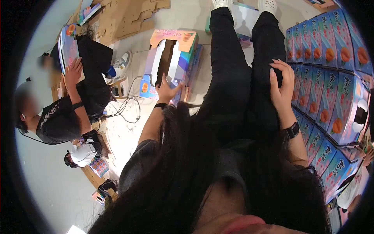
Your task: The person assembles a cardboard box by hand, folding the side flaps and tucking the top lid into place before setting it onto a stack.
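While my left hand [167, 91] lies open against the box [173, 54], my right hand [282, 84] rests open on my thigh [233, 78]; the box seems half-folded, the stack [331, 78] done.

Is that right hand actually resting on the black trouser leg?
Touching. The head view shows the right hand laid on the black trouser leg, fingers curled over it, no gap.
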`<state>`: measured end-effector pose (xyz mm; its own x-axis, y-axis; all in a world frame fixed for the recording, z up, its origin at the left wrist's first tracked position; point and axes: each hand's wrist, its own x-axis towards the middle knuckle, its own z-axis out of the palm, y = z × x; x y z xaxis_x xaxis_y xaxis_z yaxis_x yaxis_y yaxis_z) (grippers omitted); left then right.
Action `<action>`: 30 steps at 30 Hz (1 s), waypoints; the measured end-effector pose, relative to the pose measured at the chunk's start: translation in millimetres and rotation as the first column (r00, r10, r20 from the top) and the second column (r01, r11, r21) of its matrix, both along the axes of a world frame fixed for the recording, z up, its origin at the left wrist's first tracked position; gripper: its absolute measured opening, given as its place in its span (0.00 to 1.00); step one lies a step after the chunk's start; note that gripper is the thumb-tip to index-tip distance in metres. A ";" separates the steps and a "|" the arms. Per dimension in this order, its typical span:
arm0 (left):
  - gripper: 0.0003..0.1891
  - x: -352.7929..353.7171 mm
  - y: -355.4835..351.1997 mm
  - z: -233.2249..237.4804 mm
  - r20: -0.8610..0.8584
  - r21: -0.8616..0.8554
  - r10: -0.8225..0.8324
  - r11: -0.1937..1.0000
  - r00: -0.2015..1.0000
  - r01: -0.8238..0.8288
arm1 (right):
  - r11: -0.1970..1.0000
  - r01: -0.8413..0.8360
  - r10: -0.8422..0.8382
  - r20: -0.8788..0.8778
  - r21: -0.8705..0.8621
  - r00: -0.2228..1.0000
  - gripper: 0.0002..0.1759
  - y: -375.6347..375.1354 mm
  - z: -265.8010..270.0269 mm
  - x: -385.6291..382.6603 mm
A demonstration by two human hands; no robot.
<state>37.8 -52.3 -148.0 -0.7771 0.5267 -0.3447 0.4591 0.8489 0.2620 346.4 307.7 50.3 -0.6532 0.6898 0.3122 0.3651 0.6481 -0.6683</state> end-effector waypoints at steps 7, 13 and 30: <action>0.37 -5.8 15.8 49.1 -0.117 -0.018 0.185 0.982 0.976 -0.188 | 1.000 0.011 -0.009 -0.065 0.028 0.998 0.08 2.5 -15.6 9.2; 0.38 -15.0 3.0 90.5 0.021 0.225 0.374 0.902 0.927 -0.369 | 0.997 0.021 -0.011 -0.141 0.073 0.990 0.09 0.4 -20.2 25.0; 0.21 77.5 40.8 324.6 -0.567 0.780 0.228 0.458 0.792 0.427 | 0.726 -0.235 0.517 -0.288 0.646 0.806 0.11 -84.4 111.1 76.2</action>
<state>115.3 -11.5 176.6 -0.5410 0.3603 0.7600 0.8404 0.2678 0.4712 422.5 223.2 161.4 -0.5189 0.0215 0.8546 -0.2211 0.9623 -0.1584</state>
